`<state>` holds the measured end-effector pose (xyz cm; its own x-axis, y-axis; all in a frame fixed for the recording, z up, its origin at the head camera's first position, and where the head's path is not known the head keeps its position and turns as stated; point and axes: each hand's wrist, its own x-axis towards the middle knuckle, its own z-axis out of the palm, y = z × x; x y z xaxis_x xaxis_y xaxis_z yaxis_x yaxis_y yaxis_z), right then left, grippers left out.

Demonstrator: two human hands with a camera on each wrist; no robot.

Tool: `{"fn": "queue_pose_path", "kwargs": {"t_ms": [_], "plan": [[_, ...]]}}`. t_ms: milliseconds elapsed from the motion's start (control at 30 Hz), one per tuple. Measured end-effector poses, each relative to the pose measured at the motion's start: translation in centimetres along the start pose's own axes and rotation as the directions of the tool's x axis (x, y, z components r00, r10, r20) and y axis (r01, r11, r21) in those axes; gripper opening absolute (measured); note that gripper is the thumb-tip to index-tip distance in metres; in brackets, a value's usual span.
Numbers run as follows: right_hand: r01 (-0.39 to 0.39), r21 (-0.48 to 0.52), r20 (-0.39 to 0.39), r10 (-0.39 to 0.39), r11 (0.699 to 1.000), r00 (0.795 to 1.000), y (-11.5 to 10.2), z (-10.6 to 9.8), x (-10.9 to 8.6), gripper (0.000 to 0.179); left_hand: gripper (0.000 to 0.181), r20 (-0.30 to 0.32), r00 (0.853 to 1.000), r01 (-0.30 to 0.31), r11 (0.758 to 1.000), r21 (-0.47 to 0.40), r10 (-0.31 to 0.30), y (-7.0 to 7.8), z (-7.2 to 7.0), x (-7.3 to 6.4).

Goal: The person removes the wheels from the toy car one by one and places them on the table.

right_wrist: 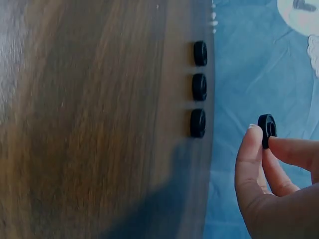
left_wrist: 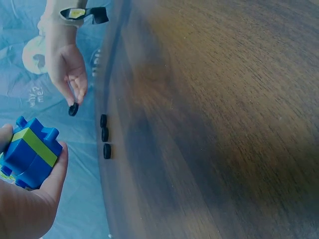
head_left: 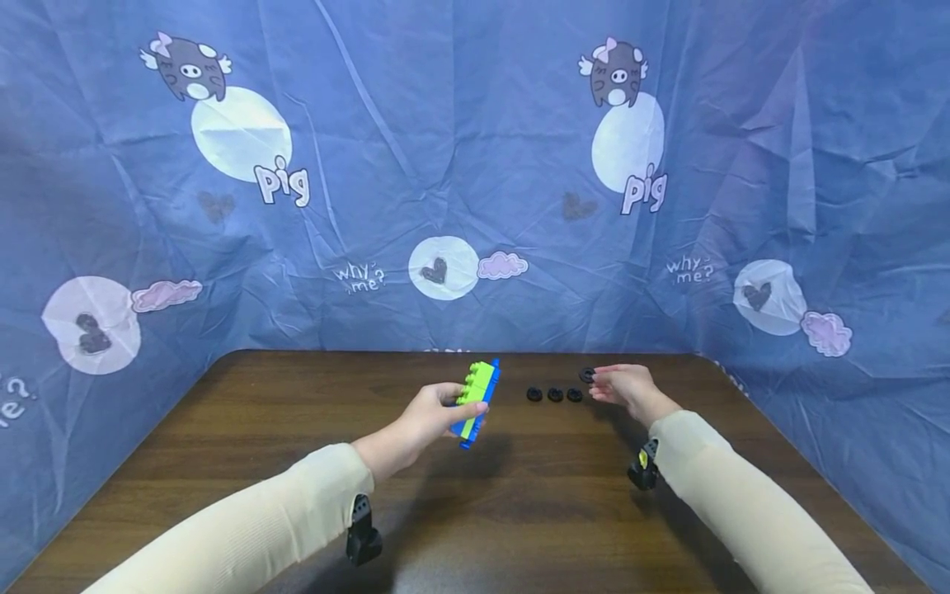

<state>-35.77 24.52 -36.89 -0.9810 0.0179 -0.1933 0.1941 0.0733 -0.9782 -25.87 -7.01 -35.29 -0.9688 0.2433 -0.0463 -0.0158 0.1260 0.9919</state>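
Observation:
My left hand (head_left: 426,421) grips a toy block assembly (head_left: 478,388) of lime-green and blue bricks, held tilted above the table. Its blue side with short axle pegs shows in the left wrist view, where the block (left_wrist: 32,154) sits between thumb and fingers. In my right hand (head_left: 627,389) a small black toy wheel (right_wrist: 267,130) is pinched between thumb and fingertips, raised off the table. Just left of that hand, three more black wheels (head_left: 555,395) lie in a row on the tabletop, apart from one another.
The brown wooden table (head_left: 564,511) ends at a far edge close behind the wheels. A blue printed cloth (head_left: 460,165) hangs behind it and at both sides. Each sleeved wrist carries a small black camera (head_left: 364,532).

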Motion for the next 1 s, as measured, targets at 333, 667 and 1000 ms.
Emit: {"fn": "queue_pose_path", "kwargs": {"t_ms": [333, 667, 1000], "plan": [[-0.121, -0.057, -0.100, 0.115, 0.991, 0.988, 2.0, -1.0, 1.7, 0.022, 0.040, -0.018, 1.000, 0.023, 1.000, 0.014, -0.023, -0.3, 0.1, -0.3], [-0.146, -0.056, -0.139, 0.137, 0.988, 0.981, 4.0, -2.3, 4.3, 0.014, 0.040, -0.011, 1.000, 0.020, 1.000, 0.011, -0.020, -0.3, 0.1, -0.1], [-0.147, -0.065, -0.158, 0.136, 0.987, 0.978, 2.9, -1.4, 1.8, 0.012, 0.043, -0.011, 0.999, 0.039, 0.999, 0.030, -0.039, -0.4, 0.3, -0.3]]}}
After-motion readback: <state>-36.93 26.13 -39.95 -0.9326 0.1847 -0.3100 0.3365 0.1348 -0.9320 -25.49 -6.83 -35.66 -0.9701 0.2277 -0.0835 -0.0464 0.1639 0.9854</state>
